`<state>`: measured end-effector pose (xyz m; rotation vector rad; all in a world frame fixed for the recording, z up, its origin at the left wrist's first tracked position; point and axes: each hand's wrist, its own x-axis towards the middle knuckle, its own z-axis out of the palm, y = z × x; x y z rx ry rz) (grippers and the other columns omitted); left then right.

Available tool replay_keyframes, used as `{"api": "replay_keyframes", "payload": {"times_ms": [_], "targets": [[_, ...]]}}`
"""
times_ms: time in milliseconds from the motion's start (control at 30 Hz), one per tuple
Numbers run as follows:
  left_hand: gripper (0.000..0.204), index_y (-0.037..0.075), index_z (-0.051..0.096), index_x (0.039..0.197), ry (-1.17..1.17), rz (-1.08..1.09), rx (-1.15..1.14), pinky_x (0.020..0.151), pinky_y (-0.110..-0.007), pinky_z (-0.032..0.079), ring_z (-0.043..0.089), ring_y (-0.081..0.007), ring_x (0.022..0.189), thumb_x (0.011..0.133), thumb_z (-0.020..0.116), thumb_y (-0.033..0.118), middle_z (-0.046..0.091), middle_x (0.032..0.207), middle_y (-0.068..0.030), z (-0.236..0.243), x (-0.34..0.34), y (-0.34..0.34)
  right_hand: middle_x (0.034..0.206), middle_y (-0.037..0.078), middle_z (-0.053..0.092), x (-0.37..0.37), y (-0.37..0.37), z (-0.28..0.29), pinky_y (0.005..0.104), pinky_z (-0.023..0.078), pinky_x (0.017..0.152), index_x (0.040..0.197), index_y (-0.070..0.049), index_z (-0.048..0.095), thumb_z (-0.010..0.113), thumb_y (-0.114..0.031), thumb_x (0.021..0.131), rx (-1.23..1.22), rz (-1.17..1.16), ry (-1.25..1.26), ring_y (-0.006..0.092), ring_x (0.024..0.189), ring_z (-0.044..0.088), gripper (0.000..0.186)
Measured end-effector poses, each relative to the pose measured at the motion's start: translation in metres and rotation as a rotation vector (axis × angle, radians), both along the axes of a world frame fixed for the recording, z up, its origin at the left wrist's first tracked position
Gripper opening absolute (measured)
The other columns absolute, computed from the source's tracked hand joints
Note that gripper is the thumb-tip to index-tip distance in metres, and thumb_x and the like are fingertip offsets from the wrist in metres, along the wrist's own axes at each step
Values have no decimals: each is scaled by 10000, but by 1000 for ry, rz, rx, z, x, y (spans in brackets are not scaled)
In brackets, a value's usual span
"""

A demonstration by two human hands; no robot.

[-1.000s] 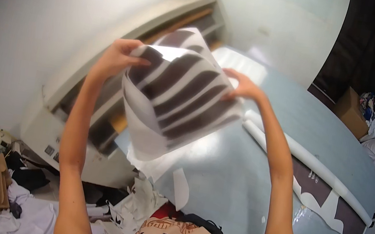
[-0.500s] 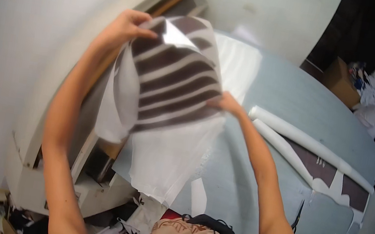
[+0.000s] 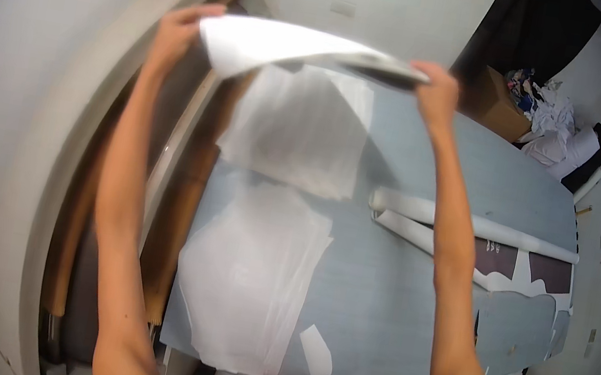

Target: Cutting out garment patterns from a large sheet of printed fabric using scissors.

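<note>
I hold a white sheet (image 3: 276, 48) raised over the table's far part, curved and seen nearly edge-on, with a dark patch near its right end. My left hand (image 3: 176, 36) grips its left end; my right hand (image 3: 434, 99) grips its right end. Below it lie translucent white sheets (image 3: 294, 131), and nearer me a second pile of cut white sheets (image 3: 246, 274). A small white cut piece (image 3: 317, 349) lies beside that pile on the blue-grey table (image 3: 501, 173).
Rolled white paper (image 3: 518, 241) with dark cut sheets lies on the table's right. A long machine (image 3: 33, 238) with brown rollers runs along the left. A cardboard box (image 3: 497, 105) and piled cloth (image 3: 556, 135) stand at the back right, beside a dark opening (image 3: 525, 34).
Both hands have moved the sheet, and my right hand has risen. The striped dark face seen earlier is now mostly out of sight, and more of the piles below shows.
</note>
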<state>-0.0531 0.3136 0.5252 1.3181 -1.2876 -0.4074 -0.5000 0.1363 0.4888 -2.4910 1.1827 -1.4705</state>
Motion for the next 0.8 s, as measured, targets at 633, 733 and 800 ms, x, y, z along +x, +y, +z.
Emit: {"api": "replay_keyframes", "payload": {"times_ms": [633, 733, 800], "targets": [[351, 49, 752, 1044, -109, 301, 339, 822, -270, 524, 673, -139, 907, 702, 761, -34, 747, 979, -63, -476, 55, -158, 1552, 113, 428, 26, 16, -439, 582, 211, 1181, 1378, -161, 604, 571, 75, 693, 293, -108, 421, 357, 1456, 327, 725], [410, 16, 727, 1083, -156, 366, 364, 892, -314, 551, 695, -204, 960, 686, 760, -81, 742, 1049, -108, -478, 84, -161, 1542, 113, 445, 34, 11, -425, 566, 218, 1186, 1394, -145, 587, 564, 84, 673, 344, -5, 415, 348, 1456, 342, 757], [572, 32, 657, 1228, -88, 396, 546, 873, -312, 540, 667, -232, 1018, 678, 809, 3, 693, 1134, -138, -477, 81, -173, 1543, 110, 444, 21, 1, -428, 560, 229, 1185, 1393, -144, 587, 564, 90, 664, 381, 39, 423, 337, 1457, 345, 766]]}}
